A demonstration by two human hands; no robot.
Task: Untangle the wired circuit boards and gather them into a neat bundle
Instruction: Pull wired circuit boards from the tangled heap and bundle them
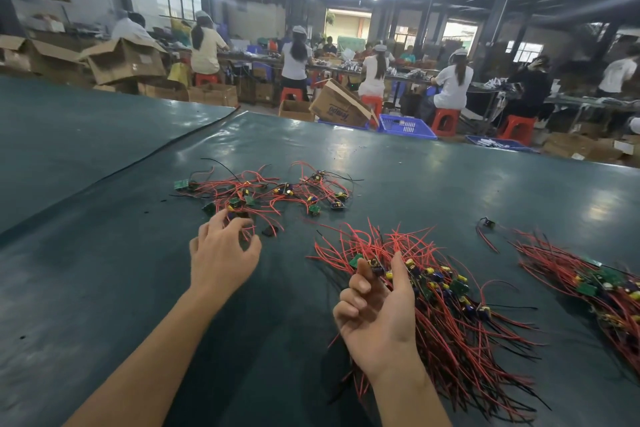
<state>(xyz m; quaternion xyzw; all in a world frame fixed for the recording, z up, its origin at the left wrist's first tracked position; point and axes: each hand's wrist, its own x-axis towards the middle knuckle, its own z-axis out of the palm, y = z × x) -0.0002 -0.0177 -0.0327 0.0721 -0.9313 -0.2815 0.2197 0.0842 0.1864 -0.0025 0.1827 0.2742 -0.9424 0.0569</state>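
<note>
Green mat (450,184) | left hand (221,253) hovered over tangle (270,191), fingers apart | right hand (377,319) pinched bundle (450,322) | best bet looked like lifting one board clear.

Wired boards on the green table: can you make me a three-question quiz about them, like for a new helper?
1. True or false: the left hand is at the near edge of the loose tangle.
2. The right hand curls its fingers at: A) the nearer bundle; B) a pair of scissors; C) a roll of tape.
3. How many gathered bundles lie to the right of the loose tangle?

Key
1. True.
2. A.
3. Two: the nearer bundle and the far-right bundle.
</note>
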